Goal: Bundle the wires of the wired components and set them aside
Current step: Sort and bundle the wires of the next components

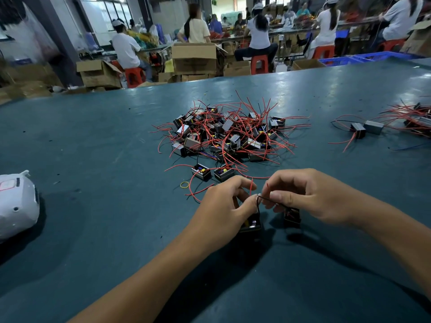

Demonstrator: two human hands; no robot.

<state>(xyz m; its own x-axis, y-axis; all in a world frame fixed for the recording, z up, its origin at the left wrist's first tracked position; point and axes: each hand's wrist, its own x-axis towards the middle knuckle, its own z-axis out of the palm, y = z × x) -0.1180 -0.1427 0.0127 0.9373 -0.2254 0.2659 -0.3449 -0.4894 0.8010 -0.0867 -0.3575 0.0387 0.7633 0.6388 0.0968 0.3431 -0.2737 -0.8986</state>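
Your left hand and right hand are pinching black wire near the pile; fingers are half hiding both components.

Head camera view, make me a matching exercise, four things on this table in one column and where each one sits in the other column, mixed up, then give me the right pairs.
Things
1. yellow rubber band
2. white plastic bag
3. big pile of wired components
4. small black component

Places
A. at the table's left edge
B. middle of the table, beyond both hands
C. under the left hand, its black wire pinched by the right hand
D. lying loose on the table, just in front of the pile, left of the hands

Pairs: 1-D, 2-A, 3-B, 4-C
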